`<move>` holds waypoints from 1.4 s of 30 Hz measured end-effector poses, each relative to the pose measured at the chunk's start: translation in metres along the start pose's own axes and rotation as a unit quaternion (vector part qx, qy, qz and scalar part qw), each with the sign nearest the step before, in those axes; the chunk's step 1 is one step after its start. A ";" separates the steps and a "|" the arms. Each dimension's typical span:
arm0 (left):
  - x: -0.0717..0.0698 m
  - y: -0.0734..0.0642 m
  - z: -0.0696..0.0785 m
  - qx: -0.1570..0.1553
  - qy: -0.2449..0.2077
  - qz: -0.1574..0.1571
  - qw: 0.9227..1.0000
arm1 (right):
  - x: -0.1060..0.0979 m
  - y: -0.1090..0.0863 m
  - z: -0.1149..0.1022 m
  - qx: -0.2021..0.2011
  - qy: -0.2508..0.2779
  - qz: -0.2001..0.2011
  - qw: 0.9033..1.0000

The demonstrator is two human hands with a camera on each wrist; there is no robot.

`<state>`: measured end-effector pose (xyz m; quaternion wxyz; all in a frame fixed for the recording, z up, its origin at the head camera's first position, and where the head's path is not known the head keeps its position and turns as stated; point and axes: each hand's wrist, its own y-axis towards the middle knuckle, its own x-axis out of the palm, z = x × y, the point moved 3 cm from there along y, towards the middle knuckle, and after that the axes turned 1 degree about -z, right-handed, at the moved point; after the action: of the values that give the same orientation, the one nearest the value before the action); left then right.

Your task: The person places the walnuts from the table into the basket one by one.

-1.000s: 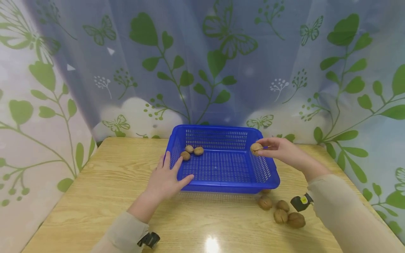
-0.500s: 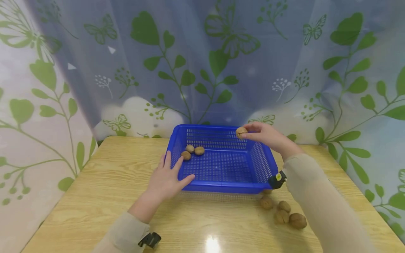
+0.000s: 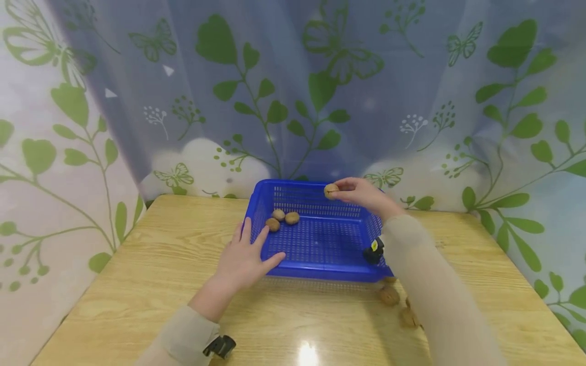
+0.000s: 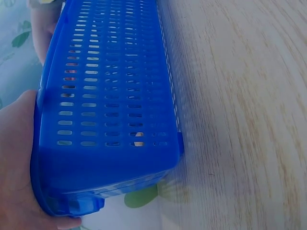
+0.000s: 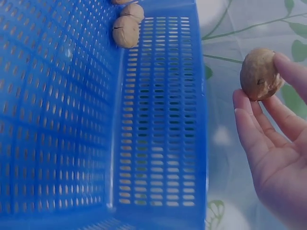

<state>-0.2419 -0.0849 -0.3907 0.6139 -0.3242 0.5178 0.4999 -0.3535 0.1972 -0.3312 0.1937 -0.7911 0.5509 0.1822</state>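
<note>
Walnut [image 3: 331,191] pinched in right hand [image 3: 362,194], shifted leftward, left hand [image 3: 240,260] splayed on basket rim [image 3: 320,267]

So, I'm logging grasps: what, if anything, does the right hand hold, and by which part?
The right hand pinches a walnut by its opposite sides.

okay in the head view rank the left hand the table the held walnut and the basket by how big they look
Largest to smallest, as seen:
1. table, partly out of frame
2. basket
3. left hand
4. held walnut
</note>
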 end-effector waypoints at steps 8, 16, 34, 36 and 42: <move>0.002 -0.001 0.002 -0.005 -0.003 -0.007 1.000 | 0.020 0.026 0.020 0.023 0.008 -0.014 1.000; 0.000 -0.003 0.004 0.002 0.003 -0.003 1.000 | 0.039 0.029 0.031 0.034 -0.039 -0.041 0.998; 0.001 -0.003 0.003 0.001 0.004 -0.006 1.000 | 0.008 0.009 0.016 -0.012 0.026 -0.070 0.997; 0.001 -0.002 0.001 -0.002 0.005 -0.006 1.000 | -0.003 0.000 0.010 -0.017 0.031 -0.073 0.997; 0.000 0.000 -0.002 -0.005 0.008 -0.009 1.000 | -0.033 -0.041 0.009 -0.015 -0.004 -0.081 0.997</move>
<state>-0.2424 -0.0874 -0.3909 0.6126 -0.3357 0.5174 0.4943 -0.3265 0.2414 -0.3177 0.1979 -0.8352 0.4814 0.1778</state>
